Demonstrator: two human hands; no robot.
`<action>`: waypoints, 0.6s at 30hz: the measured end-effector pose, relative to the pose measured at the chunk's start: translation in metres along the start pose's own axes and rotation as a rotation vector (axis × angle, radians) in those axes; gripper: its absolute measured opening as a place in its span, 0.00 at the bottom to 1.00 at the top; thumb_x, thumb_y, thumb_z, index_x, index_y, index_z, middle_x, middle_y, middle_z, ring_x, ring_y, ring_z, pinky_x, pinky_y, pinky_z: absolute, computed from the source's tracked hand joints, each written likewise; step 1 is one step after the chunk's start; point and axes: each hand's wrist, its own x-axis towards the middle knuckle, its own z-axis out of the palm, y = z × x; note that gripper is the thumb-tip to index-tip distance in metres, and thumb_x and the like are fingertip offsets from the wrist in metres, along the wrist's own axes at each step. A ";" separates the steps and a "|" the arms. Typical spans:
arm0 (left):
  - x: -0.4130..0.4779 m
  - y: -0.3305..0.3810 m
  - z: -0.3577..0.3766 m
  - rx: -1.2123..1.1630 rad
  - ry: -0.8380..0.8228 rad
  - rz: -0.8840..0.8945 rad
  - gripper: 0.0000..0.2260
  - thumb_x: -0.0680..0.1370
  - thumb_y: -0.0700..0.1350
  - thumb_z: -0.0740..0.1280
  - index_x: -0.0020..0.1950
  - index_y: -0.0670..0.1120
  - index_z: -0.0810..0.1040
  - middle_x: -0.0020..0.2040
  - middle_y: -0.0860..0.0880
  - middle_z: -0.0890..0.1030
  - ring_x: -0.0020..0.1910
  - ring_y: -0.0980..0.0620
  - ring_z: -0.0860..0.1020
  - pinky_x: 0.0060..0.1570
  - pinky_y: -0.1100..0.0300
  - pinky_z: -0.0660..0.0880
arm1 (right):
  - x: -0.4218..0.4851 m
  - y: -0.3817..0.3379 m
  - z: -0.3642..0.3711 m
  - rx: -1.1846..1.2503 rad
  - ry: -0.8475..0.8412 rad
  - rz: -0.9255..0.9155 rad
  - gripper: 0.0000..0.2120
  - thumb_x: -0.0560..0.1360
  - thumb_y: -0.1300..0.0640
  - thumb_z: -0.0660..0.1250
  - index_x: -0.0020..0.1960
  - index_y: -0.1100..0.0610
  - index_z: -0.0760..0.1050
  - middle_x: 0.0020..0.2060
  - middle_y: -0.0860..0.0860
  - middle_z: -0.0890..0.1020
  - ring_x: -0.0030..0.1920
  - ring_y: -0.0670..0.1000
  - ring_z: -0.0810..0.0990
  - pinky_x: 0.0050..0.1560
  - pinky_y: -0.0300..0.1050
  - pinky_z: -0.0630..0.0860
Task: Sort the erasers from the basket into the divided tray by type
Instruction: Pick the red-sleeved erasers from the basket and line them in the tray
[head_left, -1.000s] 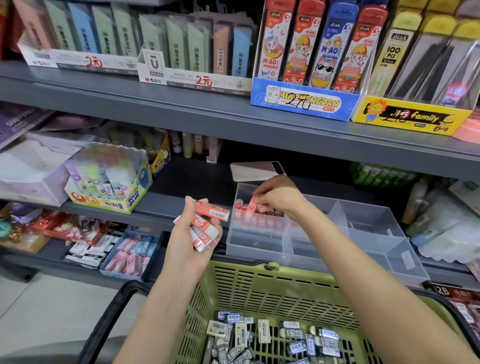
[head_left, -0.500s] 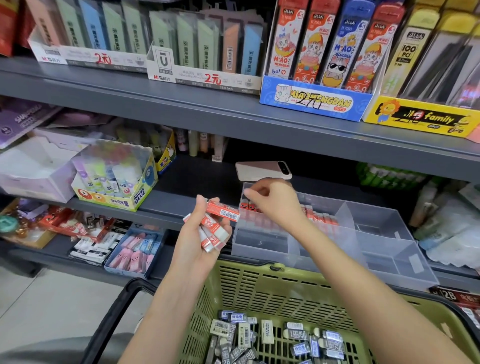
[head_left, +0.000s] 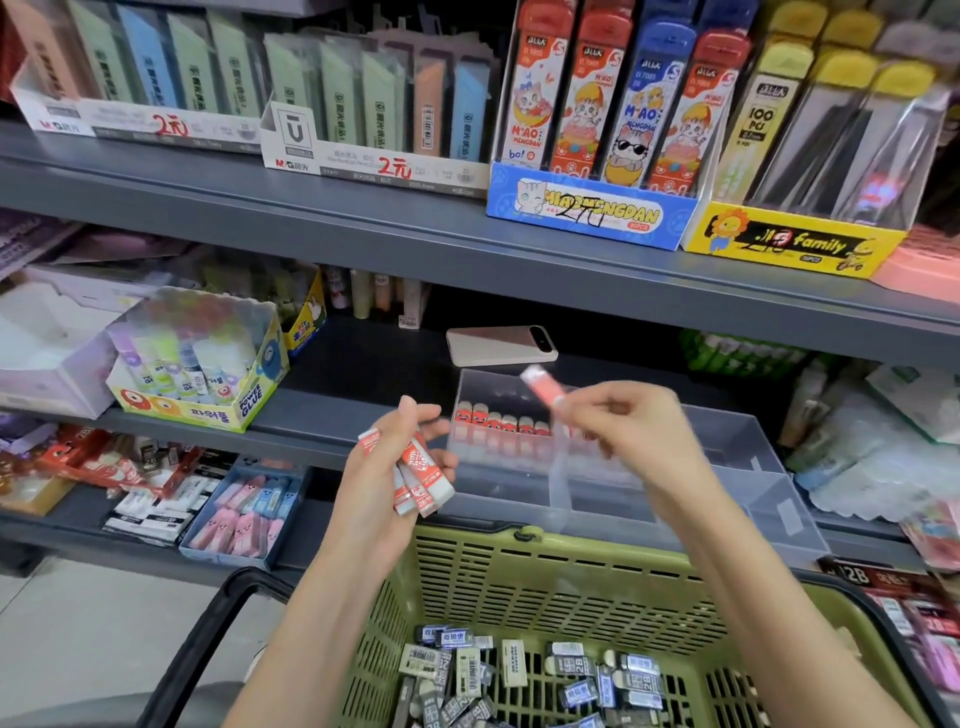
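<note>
We're in a stationery aisle, facing grey metal shelving (head_left: 363, 228) that fills the whole view, its boards running left to right and crowded with stock. A patch of pale floor (head_left: 67, 639) shows bottom left. Down front, the green slatted basket (head_left: 545, 577) with its black handle (head_left: 208, 629) sits close in front of the shelving. In its bottom lies a loose heap of dark-sleeved erasers (head_left: 519, 675). Just behind the basket's far rim, on the middle board, stands the clear divided tray (head_left: 769, 483). Its back left compartment holds a neat row of red erasers (head_left: 498, 423), standing on end side by side. Up on the top board, a blue cartoon-cat display box (head_left: 592, 213) stands beside a yellow display box (head_left: 789, 244). Over on the left of the middle board there's a glue-stick carton (head_left: 208, 364), and a pale phone (head_left: 501, 344) lies flat behind the tray. Now the hands: the left hand (head_left: 374, 493) is up over the basket's far rim, fingers curled round a bunch of red erasers (head_left: 421, 480). The right hand (head_left: 628, 426) hovers over the tray, thumb and fingertips pinching a single red eraser (head_left: 543, 387), tilted with one end pointing up and left, motion-blurred
</note>
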 end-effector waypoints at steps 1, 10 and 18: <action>-0.001 0.000 0.002 0.012 -0.004 0.005 0.12 0.68 0.56 0.70 0.41 0.48 0.85 0.41 0.48 0.84 0.31 0.53 0.80 0.29 0.60 0.77 | 0.006 0.007 -0.017 -0.080 0.149 0.033 0.11 0.64 0.47 0.75 0.32 0.55 0.82 0.26 0.46 0.81 0.27 0.42 0.75 0.32 0.38 0.69; -0.009 -0.002 0.008 0.110 -0.010 0.072 0.10 0.71 0.53 0.66 0.39 0.50 0.85 0.39 0.50 0.83 0.32 0.52 0.81 0.30 0.60 0.79 | 0.050 0.043 -0.040 -1.097 0.167 0.255 0.24 0.68 0.34 0.66 0.41 0.56 0.77 0.36 0.52 0.79 0.43 0.56 0.81 0.38 0.40 0.69; -0.010 -0.001 0.009 0.119 -0.016 0.074 0.10 0.71 0.53 0.66 0.40 0.49 0.84 0.39 0.50 0.83 0.32 0.52 0.81 0.31 0.60 0.79 | 0.060 0.046 -0.031 -1.067 -0.057 0.363 0.16 0.68 0.41 0.67 0.41 0.54 0.73 0.37 0.50 0.79 0.39 0.54 0.78 0.37 0.41 0.70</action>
